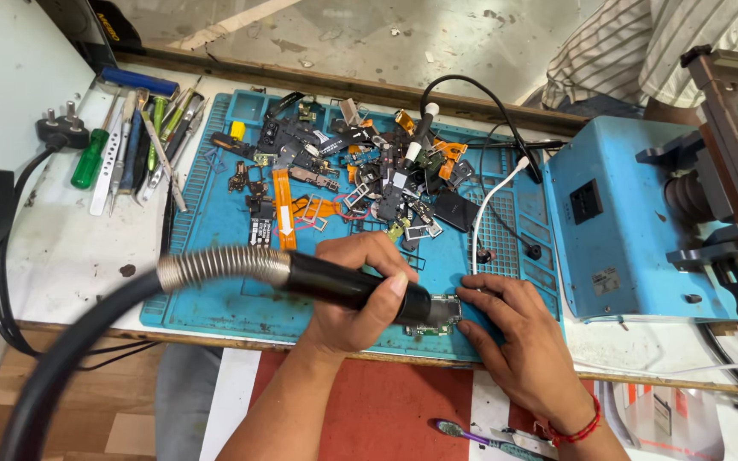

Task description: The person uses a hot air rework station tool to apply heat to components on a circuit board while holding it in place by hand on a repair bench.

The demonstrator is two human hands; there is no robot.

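We gripped the hot-air gun handle [348, 286] in our left hand [356, 294], fingers closed around it, nozzle at the small circuit board [437, 316] on the blue repair mat [215, 290] on the desk [70, 248]; right hand [518, 329] fingers open, pinning the board beside the blue machine [625, 222]
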